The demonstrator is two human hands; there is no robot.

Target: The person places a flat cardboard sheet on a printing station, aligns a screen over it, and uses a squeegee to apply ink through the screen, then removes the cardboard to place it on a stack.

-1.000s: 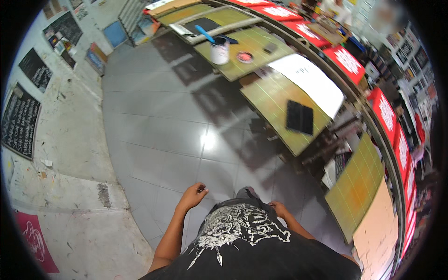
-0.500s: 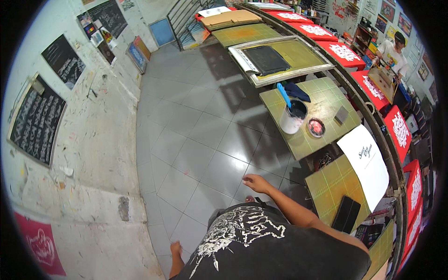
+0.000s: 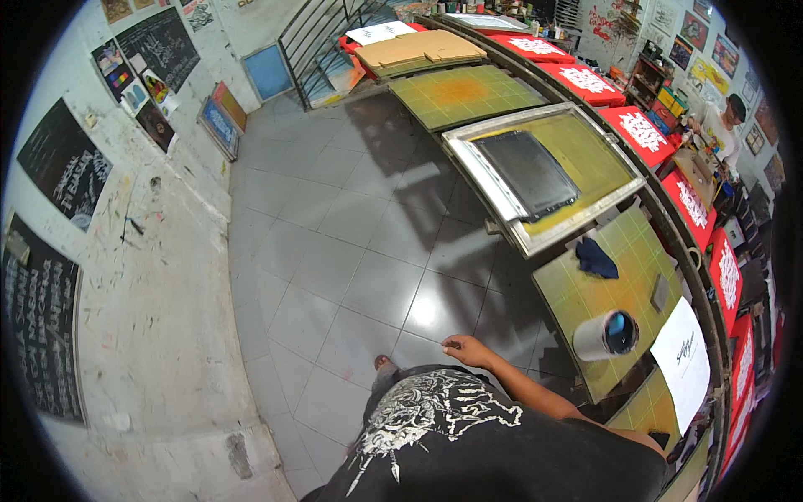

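Observation:
My right hand hangs over the tiled floor in front of my shirt, its fingers loosely curled with a small gap at the thumb and nothing visible in them. My left hand is out of the picture. To the right of my right hand, a pot of dark ink, with a bit of blue in its mouth, stands on a green gridded board. A dark cloth and a small grey block lie on that board. Ahead is a framed printing screen with a dark ink rectangle.
A printed white sheet overlaps the nearest board. Further boards line the right, one topped with cardboard. Red printed pieces run along the rail's far side, where another person stands. A scuffed wall borders the left.
I have moved forward, so the screen and ink pot appear closer and lower. My left hand has left the picture. The pink-stained lid beside the pot no longer shows.

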